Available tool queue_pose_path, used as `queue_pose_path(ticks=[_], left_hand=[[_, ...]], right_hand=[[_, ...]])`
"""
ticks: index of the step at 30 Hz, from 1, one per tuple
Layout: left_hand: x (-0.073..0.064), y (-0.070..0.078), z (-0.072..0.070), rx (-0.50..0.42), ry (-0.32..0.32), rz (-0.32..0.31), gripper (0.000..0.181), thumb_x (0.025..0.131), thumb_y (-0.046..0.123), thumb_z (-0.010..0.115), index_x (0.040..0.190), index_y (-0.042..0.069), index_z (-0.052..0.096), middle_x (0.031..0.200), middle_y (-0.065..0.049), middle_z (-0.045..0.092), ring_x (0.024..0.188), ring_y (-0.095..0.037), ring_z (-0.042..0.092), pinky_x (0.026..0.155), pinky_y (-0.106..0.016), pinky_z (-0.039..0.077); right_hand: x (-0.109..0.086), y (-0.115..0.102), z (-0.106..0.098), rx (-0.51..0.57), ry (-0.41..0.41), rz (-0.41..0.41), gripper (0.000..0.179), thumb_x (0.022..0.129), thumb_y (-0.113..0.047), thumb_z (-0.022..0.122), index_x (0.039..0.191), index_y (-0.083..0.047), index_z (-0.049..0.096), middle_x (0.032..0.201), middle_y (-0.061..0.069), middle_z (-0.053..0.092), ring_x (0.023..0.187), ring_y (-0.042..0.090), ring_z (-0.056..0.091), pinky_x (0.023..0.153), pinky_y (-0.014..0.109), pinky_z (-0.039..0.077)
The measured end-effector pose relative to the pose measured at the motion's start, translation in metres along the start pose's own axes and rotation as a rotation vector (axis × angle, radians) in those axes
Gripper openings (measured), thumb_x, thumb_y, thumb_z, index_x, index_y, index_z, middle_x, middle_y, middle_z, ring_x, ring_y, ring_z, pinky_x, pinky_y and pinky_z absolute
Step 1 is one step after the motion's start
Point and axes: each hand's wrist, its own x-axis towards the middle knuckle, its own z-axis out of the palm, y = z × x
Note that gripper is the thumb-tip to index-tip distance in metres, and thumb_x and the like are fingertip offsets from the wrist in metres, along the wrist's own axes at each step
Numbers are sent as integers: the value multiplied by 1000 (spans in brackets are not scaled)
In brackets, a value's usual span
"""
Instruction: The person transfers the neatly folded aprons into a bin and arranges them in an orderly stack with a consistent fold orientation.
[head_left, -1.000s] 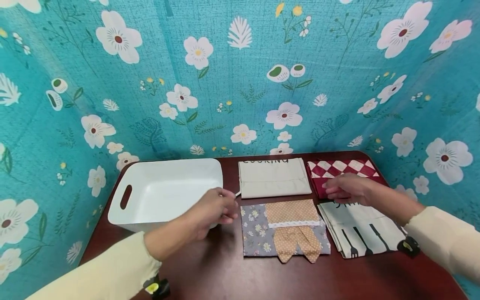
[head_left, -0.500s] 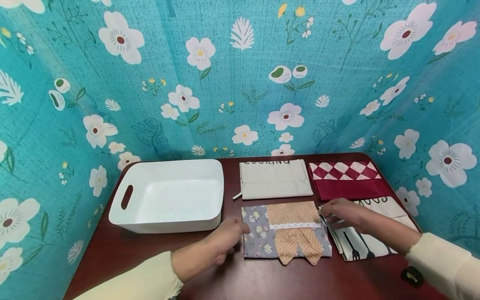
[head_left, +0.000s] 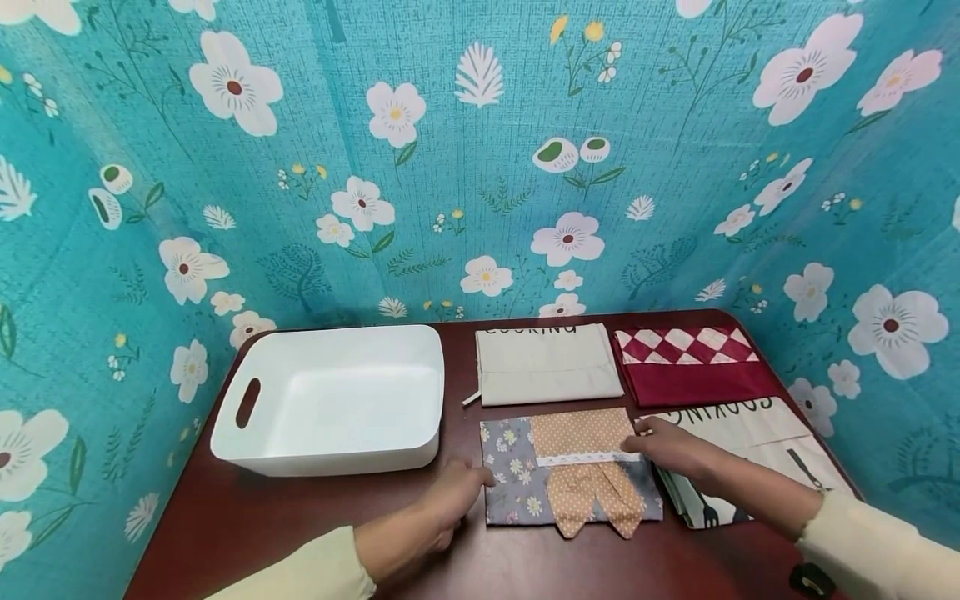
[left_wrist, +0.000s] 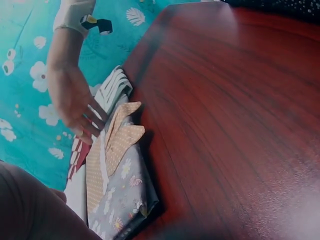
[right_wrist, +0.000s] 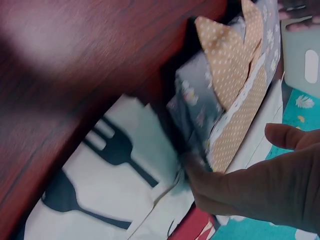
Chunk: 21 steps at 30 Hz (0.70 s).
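A folded grey floral apron [head_left: 517, 483] with a peach polka-dot panel and bow lies flat on the table, front and centre. My left hand [head_left: 450, 500] is at its left edge, fingertips right at the cloth. In the left wrist view that hand is a dark shape at the lower left, its fingertips hidden. My right hand [head_left: 675, 450] reaches over the apron's right edge. In the right wrist view, the right fingers [right_wrist: 215, 190] touch that edge, the thumb [right_wrist: 285, 136] standing apart. A folded white apron [head_left: 772, 433] with cutlery prints lies under the right forearm.
A white plastic bin [head_left: 330, 462] with a handle slot stands at the left. Behind the floral apron lie a folded cream cloth [head_left: 551, 375] with lettering and a red folded cloth [head_left: 697, 383] with a diamond band. A floral curtain [head_left: 450, 167] rises behind the table.
My left hand has moved from beside the bin, right and nearer, to the floral apron's left edge. The right hand has come left and down from the red cloth to its right edge.
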Motion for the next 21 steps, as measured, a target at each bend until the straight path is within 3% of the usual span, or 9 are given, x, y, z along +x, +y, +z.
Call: queue_pose_path(ticks=[3,5,6,8,11,15,19,21], left_hand=[[3,0,2,-1,18,52,52,79,14,56,123,-12,47,112,-23,49,103,-36,47,86,-59,44],[6,1,2,6,26,81,32,80,13,56,105,-7,55,88,-14,51,82,-29,50,74,-46,47],[7,1,2,5,32,99,22,80,12,56,94,-4,56,76,-9,47,71,-25,47,67,-40,45],[12,2,3,1,52,126,8,78,10,55,81,3,53,68,-3,38,62,-19,39,60,-31,38],[19,2,3,-26,80,141,6,76,6,54,78,4,50,73,-3,38,67,-19,38,60,-27,35],[27,0,5,-89,81,118,20,75,4,53,93,-5,51,94,-9,41,87,-24,42,71,-28,38],[32,-2,7,-164,70,91,34,74,1,51,105,-13,48,104,-14,44,94,-25,44,76,-30,43],[34,-5,8,-178,76,83,29,72,-2,50,100,-11,49,102,-14,45,91,-25,45,74,-31,43]], right_hand=[[1,-3,5,13,-3,9,69,92,-36,55,137,9,30,138,32,35,125,48,38,92,57,40],[3,-5,9,31,5,7,64,92,-33,55,134,10,32,135,31,36,122,46,40,90,55,41],[4,-5,11,46,13,3,60,92,-32,55,130,11,35,131,30,38,118,44,42,89,52,41],[5,-5,15,98,15,-8,53,92,-27,54,125,12,38,125,28,42,112,38,45,87,49,43],[8,-4,20,173,1,-14,46,92,-22,53,119,14,43,125,29,43,115,40,46,88,49,46],[11,-3,24,197,4,-3,44,92,-20,53,116,16,48,127,32,46,122,45,45,91,51,47],[15,-2,27,204,29,4,35,90,-14,55,109,15,53,111,24,55,104,33,56,83,42,49],[16,-1,29,208,39,6,30,88,-10,55,106,14,54,104,20,57,95,27,56,78,39,49]])
